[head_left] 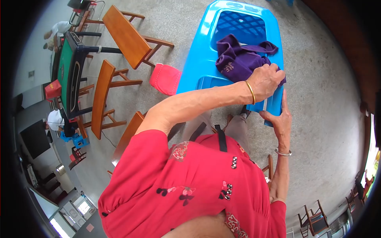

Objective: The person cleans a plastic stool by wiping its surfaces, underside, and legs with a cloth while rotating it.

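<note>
Cloth (234, 67), purple with pale lettering, lies bunched under the left hand (268, 81) and extends leftward from it. Left fingers curled, closed on the fabric; gold bangle (251, 92) at wrist. Right hand (281, 119) just below: thumb and forefinger parted wide against the near corner of the blue plastic stool (198, 51); other fingers hidden, cannot tell whether it grips. Silver bangle (283, 152) on that wrist. Cloth rests on the stool, beside its latticed opening. Pink seat (166, 79) left of the stool. Floor (321, 91) speckled grey. Wooden benches (127, 37) farther left; beyond, green-topped table (66, 71) with people (59, 28) near it.
</note>
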A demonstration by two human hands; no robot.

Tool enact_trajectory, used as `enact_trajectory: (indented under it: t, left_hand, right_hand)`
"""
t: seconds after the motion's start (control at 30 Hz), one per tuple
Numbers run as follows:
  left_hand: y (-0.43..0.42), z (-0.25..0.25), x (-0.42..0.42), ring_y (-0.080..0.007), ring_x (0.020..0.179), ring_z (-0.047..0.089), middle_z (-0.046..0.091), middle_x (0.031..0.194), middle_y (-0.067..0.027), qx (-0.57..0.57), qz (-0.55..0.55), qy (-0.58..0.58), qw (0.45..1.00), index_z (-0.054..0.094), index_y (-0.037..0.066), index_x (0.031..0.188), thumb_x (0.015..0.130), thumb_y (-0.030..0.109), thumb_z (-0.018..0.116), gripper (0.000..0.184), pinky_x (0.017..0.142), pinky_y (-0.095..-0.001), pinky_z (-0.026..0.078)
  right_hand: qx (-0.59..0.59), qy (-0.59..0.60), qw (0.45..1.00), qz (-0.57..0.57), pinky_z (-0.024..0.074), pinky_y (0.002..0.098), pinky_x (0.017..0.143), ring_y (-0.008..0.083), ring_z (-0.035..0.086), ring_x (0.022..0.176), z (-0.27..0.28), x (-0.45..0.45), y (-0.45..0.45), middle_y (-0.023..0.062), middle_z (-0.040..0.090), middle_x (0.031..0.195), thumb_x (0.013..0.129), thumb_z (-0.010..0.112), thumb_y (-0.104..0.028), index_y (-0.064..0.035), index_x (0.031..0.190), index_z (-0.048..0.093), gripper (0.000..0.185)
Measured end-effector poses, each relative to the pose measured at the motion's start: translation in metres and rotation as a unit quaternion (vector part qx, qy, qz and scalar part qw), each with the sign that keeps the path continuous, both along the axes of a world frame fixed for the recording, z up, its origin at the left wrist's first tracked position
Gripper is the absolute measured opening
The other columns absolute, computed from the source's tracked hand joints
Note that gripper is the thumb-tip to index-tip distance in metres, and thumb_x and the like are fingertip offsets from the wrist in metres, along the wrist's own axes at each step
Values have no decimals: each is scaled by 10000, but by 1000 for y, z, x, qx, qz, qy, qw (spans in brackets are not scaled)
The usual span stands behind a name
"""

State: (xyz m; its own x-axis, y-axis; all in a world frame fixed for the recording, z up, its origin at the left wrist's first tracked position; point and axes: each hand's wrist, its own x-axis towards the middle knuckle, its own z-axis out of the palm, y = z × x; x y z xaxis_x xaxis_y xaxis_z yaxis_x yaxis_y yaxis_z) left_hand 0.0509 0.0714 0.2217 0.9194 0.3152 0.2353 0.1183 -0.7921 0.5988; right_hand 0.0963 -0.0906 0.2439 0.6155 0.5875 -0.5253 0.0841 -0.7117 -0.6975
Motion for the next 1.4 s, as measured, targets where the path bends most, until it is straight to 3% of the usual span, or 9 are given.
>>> enact_trajectory:
  t: [0.17, 0.23, 0.4, 0.77, 0.8, 0.9, 1.0, 1.07, 1.4]
  left_hand:
    - [57, 12, -60, -323, 823, 618, 596, 892, -137, 84, 2, 27, 996, 579, 72, 914, 775, 39, 569, 144, 676, -448, 535]
    - [92, 15, -94, -327, 913, 617, 617, 972, -132, 94, 17, 88, 992, 586, 63, 1008, 738, 19, 651, 281, 794, -416, 518]
    - [104, 28, -113, -345, 942, 606, 599, 990, -160, 88, 8, 114, 990, 578, 44, 1043, 770, 2, 641, 283, 819, -412, 504]
    - [47, -2, 30, -372, 953, 606, 632, 991, -176, -81, -51, 100, 990, 608, 22, 965, 767, 102, 641, 216, 831, -427, 489]
    - [53, 0, 40, -312, 875, 650, 657, 920, -153, -57, -78, 72, 993, 626, 16, 979, 755, 110, 659, 245, 781, -380, 514]
    - [72, 29, 56, -139, 728, 646, 664, 830, -72, -423, 34, 114, 898, 648, 8, 1039, 744, 124, 689, 320, 673, -280, 528]
    - [56, 27, 45, -170, 859, 650, 659, 946, -84, -230, -38, 151, 961, 652, 28, 1036, 737, 143, 698, 323, 756, -313, 535]
    - [25, 17, 33, -326, 1003, 584, 616, 958, -144, -53, -211, 105, 971, 651, 39, 977, 686, 35, 666, 291, 868, -401, 487]
    - [56, -19, 78, -351, 925, 607, 631, 921, -144, -7, -179, 54, 982, 664, 44, 911, 670, -80, 604, 277, 830, -415, 502]
  right_hand:
    - [57, -31, 998, -27, 510, 413, 924, 344, 599, 1136, -17, 10, -21, 233, 535, 1330, 472, 854, -447, -58, 1470, 337, 1190]
    - [69, -25, 997, -28, 509, 431, 931, 356, 593, 1144, -20, 10, -25, 235, 524, 1343, 471, 853, -482, -66, 1467, 349, 1191]
    - [80, -91, 993, 16, 520, 466, 914, 376, 585, 1154, -32, 11, -21, 253, 504, 1354, 476, 838, -558, -77, 1462, 366, 1194]
    - [89, -98, 991, 24, 494, 415, 887, 353, 613, 1068, -17, 26, -13, 185, 586, 1227, 474, 864, -436, -37, 1440, 378, 1153]
    - [87, -99, 991, 15, 494, 415, 887, 353, 613, 1068, -17, 28, -15, 185, 586, 1227, 474, 864, -436, -37, 1440, 378, 1153]
    - [91, -103, 990, 13, 496, 423, 880, 349, 609, 1079, -14, 30, -17, 171, 580, 1241, 464, 872, -423, -51, 1447, 374, 1163]
    - [81, -114, 990, 13, 498, 422, 873, 364, 606, 1068, -9, 27, -14, 162, 561, 1266, 475, 869, -393, -46, 1431, 381, 1128]
    - [103, -67, 992, -15, 503, 433, 858, 378, 602, 1061, -2, 27, -11, 158, 540, 1293, 496, 857, -371, -39, 1402, 394, 1071]
    - [63, -114, 991, 14, 507, 437, 910, 394, 571, 1145, -23, 27, -28, 252, 443, 1396, 498, 841, -411, -52, 1438, 359, 1115]
